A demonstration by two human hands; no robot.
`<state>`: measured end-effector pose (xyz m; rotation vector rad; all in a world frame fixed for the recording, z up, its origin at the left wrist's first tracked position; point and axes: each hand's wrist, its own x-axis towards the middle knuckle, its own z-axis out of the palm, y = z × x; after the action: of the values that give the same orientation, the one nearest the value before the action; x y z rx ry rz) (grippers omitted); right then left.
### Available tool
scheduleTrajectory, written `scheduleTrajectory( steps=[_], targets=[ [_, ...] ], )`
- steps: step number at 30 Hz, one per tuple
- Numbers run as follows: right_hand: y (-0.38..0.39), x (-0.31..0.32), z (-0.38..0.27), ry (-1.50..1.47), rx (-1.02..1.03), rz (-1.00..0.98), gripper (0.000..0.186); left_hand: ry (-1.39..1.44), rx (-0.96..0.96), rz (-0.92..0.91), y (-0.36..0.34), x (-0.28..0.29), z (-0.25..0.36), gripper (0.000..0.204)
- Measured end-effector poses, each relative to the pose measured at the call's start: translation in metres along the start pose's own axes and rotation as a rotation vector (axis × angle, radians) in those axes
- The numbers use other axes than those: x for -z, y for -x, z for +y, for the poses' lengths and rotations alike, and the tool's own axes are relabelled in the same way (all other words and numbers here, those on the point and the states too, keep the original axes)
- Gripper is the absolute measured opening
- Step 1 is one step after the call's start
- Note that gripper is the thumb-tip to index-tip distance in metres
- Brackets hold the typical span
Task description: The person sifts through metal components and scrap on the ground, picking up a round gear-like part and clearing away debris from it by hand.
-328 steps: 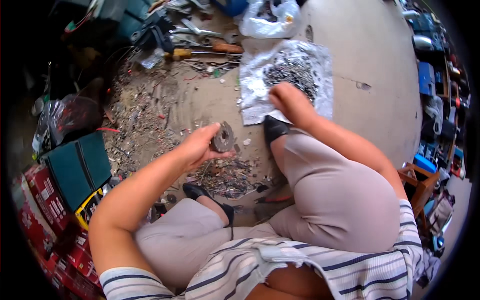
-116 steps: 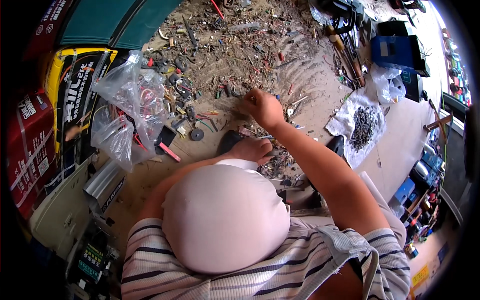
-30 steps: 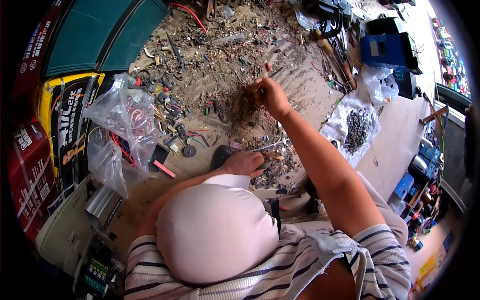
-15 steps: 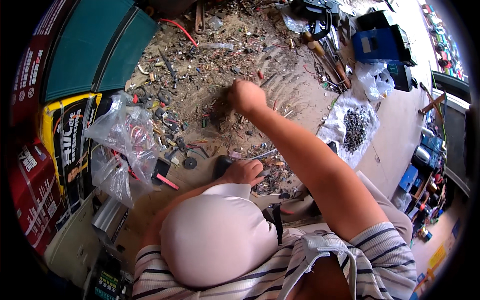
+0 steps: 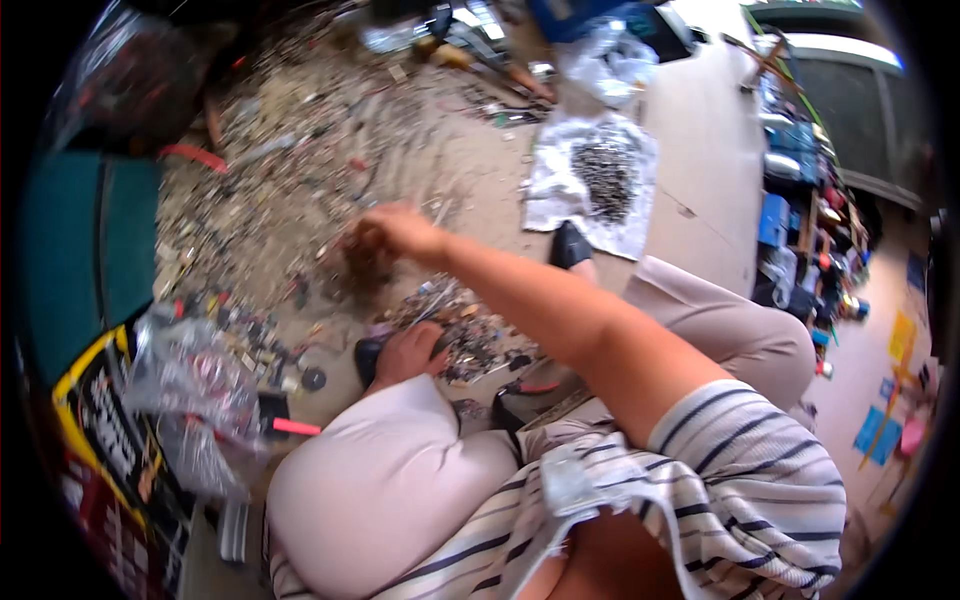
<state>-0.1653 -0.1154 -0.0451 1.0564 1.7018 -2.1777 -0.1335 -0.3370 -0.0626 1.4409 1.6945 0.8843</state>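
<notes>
My right hand (image 5: 400, 230) reaches out over the litter-strewn floor, fingers curled round a dark brown, tufted thing (image 5: 366, 268) that looks like a brush. Motion blurs it, so its exact kind is unclear. Beneath and around it lies a spread of small mixed scraps (image 5: 270, 190). Low by my left knee and a black shoe (image 5: 369, 358), my left hand (image 5: 408, 350) is closed, with a small dark thing at its fingers that I cannot make out. A denser heap of scraps (image 5: 470, 335) lies just right of it.
A white cloth (image 5: 552, 165) bears a pile of small dark metal pieces (image 5: 607, 175). A clear plastic bag (image 5: 195, 390), a yellow-and-black package (image 5: 110, 410) and a teal box (image 5: 75, 240) stand on the left. Hand tools (image 5: 490, 65) lie at the far side; crowded goods (image 5: 800, 220) line the right.
The view has swung to the right, so the surroundings shift left in the picture. My right hand has drawn nearer to the left hand, and the brown tufted thing under it now shows.
</notes>
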Motion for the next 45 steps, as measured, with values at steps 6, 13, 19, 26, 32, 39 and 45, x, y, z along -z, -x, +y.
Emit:
scheduleTrajectory(
  steps=[6,13,19,26,32,39,45],
  targets=[
    [-0.009,0.000,0.016,0.435,-0.061,0.252,0.037,0.050,-0.025,0.005,-0.002,0.009,0.003,0.028],
    [-0.015,-0.053,-0.008,0.657,0.146,0.113,0.023,0.060,0.013,-0.036,0.009,0.010,-0.001,0.030],
    [-0.030,-0.088,-0.021,1.140,0.167,-0.099,0.019,0.024,-0.090,0.091,0.001,0.005,-0.005,0.034],
    [-0.031,-0.091,-0.016,1.311,0.253,-0.100,0.018,-0.055,-0.118,-0.008,0.006,-0.002,-0.008,0.034],
    [0.017,-0.034,-0.030,0.715,0.072,0.012,0.032,0.029,-0.120,0.032,-0.013,-0.003,0.011,0.028],
    [0.034,0.162,0.077,0.471,-0.456,0.505,0.023,0.091,-0.001,0.124,0.003,0.020,0.013,0.026],
    [0.149,0.336,0.115,-0.190,-0.150,0.874,0.025,0.526,0.056,0.309,-0.013,0.035,0.020,0.028]
  ],
)
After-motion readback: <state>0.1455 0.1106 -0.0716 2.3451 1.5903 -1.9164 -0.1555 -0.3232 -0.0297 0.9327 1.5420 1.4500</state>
